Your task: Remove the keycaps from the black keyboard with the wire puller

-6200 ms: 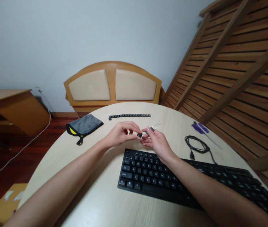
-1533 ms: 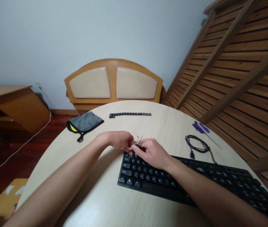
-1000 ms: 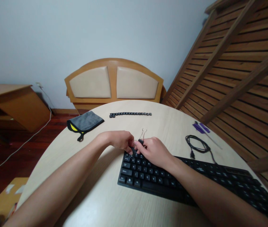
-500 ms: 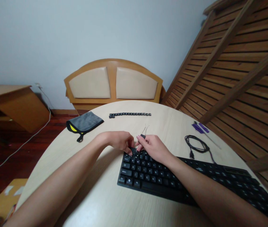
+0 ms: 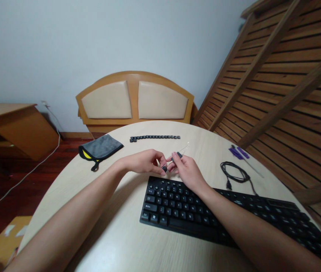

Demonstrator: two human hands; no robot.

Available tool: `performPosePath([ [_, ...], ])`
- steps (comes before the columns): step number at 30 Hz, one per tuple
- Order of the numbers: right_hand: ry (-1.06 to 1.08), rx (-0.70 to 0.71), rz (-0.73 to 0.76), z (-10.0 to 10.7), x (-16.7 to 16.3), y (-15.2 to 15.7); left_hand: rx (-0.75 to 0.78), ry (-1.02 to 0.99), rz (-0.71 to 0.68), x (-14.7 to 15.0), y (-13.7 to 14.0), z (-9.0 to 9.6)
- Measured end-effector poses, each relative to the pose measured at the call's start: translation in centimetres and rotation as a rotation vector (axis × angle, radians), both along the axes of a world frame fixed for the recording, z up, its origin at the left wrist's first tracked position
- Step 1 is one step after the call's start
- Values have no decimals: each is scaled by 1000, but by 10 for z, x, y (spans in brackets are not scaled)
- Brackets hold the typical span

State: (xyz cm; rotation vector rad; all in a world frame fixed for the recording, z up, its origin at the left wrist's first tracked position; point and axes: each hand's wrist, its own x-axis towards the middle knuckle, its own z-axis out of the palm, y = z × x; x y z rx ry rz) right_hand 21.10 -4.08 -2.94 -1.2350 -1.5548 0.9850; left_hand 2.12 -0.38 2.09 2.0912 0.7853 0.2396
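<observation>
Fingers of the left hand [image 5: 146, 161] pinch a square black plastic keycap [image 5: 164, 169], well in from the far edge of the round pale wooden counter [image 5: 126, 238]; the right hand's [image 5: 189, 169] clamp a grey-handled wire puller [image 5: 179, 155] — apparently freeing the keycap, which calls for gentle parting.

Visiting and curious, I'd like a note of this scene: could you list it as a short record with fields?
Left hand: pinching a small black key
Right hand: holding a small wire tool
Keyboard: on the table, partly hidden by the right forearm
Loose keys: lined up toward the table's far edge
Cloth: gray, left of the hands
Cable: coiled, right of the hands
</observation>
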Motion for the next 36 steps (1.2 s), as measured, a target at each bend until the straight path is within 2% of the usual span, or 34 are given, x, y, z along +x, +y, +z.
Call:
performPosePath([
  [5,28,-23,-15,-2,0,1,-92,-191,8,1,4,-7],
  [9,80,-50,-8,-2,-2,2,-110,-249,21,1,7,-12],
  [14,158,-97,-12,1,-3,3,13,-253,32,2,6,-8],
  [22,179,-47,-63,-1,-1,5,215,-207,24,0,8,-6],
  [26,174,-87,-65,-2,-1,7,298,-195,8,-1,10,-8],
  [33,131,-192,-55,-1,-2,7,371,-175,-59,-1,12,-12],
  [36,132,-184,-44,-1,-1,7,387,-166,-76,0,11,-12],
])
